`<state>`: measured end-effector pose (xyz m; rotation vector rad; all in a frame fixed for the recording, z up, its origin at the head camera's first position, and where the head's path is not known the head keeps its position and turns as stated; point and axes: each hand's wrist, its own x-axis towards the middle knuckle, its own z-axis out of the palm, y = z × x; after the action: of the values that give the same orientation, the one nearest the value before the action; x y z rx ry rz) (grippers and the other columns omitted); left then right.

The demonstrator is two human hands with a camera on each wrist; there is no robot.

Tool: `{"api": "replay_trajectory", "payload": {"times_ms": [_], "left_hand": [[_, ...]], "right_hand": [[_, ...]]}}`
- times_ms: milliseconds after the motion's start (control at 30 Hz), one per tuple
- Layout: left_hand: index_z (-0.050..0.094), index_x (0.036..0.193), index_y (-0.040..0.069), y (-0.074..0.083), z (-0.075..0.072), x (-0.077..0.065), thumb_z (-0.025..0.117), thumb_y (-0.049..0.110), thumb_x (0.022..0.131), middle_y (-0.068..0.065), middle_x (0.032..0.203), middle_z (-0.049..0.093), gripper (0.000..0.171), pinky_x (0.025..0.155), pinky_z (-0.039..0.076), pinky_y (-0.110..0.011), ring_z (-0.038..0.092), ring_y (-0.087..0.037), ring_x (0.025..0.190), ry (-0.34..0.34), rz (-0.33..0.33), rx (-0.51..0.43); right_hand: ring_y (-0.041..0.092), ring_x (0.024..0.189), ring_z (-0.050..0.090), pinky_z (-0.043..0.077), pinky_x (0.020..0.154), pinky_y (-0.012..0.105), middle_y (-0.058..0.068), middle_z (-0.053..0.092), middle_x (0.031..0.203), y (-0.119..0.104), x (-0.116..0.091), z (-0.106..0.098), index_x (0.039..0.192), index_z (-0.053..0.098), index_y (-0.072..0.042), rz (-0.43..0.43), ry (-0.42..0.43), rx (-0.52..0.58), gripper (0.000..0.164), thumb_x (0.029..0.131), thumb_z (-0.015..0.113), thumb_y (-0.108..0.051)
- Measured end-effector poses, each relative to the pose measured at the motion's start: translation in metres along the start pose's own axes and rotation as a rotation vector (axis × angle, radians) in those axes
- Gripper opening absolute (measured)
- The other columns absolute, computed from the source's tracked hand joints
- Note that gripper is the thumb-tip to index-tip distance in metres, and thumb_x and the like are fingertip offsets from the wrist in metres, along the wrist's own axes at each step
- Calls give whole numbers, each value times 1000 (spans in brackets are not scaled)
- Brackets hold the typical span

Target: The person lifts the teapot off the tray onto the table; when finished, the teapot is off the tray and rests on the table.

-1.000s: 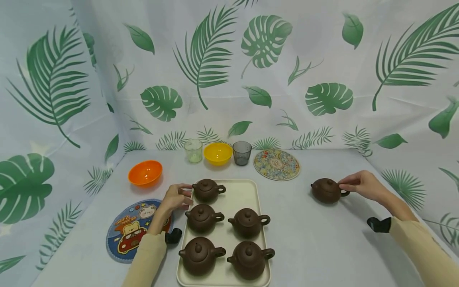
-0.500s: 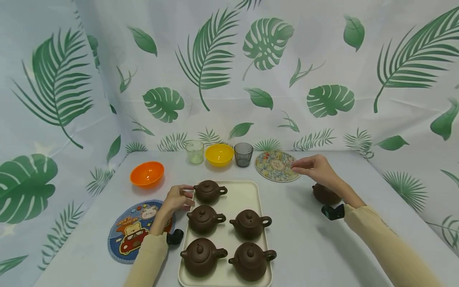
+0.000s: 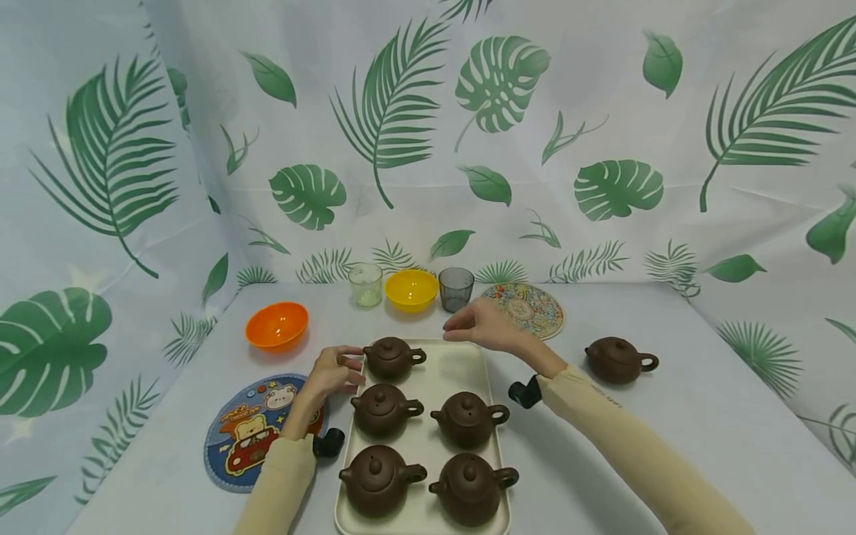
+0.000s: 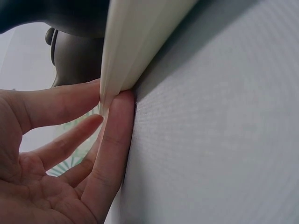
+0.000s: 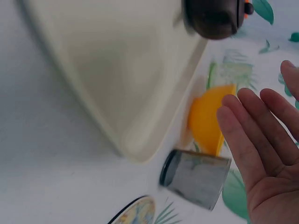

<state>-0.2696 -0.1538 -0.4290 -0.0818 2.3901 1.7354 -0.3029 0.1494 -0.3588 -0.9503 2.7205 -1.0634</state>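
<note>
My left hand (image 3: 337, 370) is at the left rim of the cream tray (image 3: 451, 364). In the left wrist view, its thumb and a finger pinch the tray edge (image 4: 126, 51). On the tray stand several dark brown clay teapots; the far-left one (image 3: 388, 358) is nearest to this hand. My right hand (image 3: 484, 323) hovers over the tray's far right corner, holding nothing. In the right wrist view its fingers (image 5: 252, 135) are extended and relaxed. Another brown teapot (image 3: 617, 362) stands on the table at the right, its handle pointing right.
Along the back stand a green glass (image 3: 365, 285), a yellow bowl (image 3: 411, 290) and a grey glass (image 3: 456, 288). A patterned round mat (image 3: 542, 316) lies beside them. At the left are an orange bowl (image 3: 277, 326) and a blue cartoon mat (image 3: 230, 446).
My right hand has let go of the right-hand teapot's handle and moved left to above the tray's far corner. That teapot stays on the table. My left hand stays at the tray rim.
</note>
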Motion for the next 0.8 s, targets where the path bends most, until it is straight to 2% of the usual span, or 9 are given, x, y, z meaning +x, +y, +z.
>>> {"api": "replay_trajectory", "payload": {"times_ms": [233,267,467,500,600,800], "left_hand": [[56,126,-9,0,-1,-1,63,-18,73,-22,97,60,53,58,57,-32,62,-17,69,-2,15,-18],[56,125,-9,4,-1,-5,62,-18,73,-23,98,60,53,59,58,-34,62,-18,69,-5,14,-20],[57,125,-7,3,-1,-5,66,-17,71,-21,96,60,55,59,58,-33,59,-19,71,10,6,-6],[58,124,-6,-1,0,-1,66,-17,71,-19,96,60,55,58,57,-32,59,-18,71,17,6,-5],[58,124,-6,0,0,0,66,-17,71,-19,95,60,54,58,57,-32,59,-19,71,19,5,-10],[58,124,-7,-2,1,0,65,-18,71,-20,95,60,54,57,57,-32,59,-18,69,14,9,-14]], "right_hand": [[15,79,69,56,71,27,6,74,88,-13,30,16,99,75,0,46,-119,-44,22,86,72,-17],[14,78,68,56,70,26,6,74,87,-13,33,19,97,75,0,42,-132,-46,21,85,72,-17],[11,67,68,54,61,21,7,74,82,-14,43,38,92,76,0,-60,-204,-58,16,83,73,-14],[10,65,67,54,59,20,7,74,81,-14,45,40,91,76,0,-73,-214,-61,15,83,73,-12],[10,60,67,54,55,19,8,73,76,-16,48,45,86,76,0,-84,-231,-66,9,82,74,-8],[17,57,68,54,53,20,8,72,70,-20,49,46,81,76,1,-28,-231,-75,6,82,73,-5]]}}
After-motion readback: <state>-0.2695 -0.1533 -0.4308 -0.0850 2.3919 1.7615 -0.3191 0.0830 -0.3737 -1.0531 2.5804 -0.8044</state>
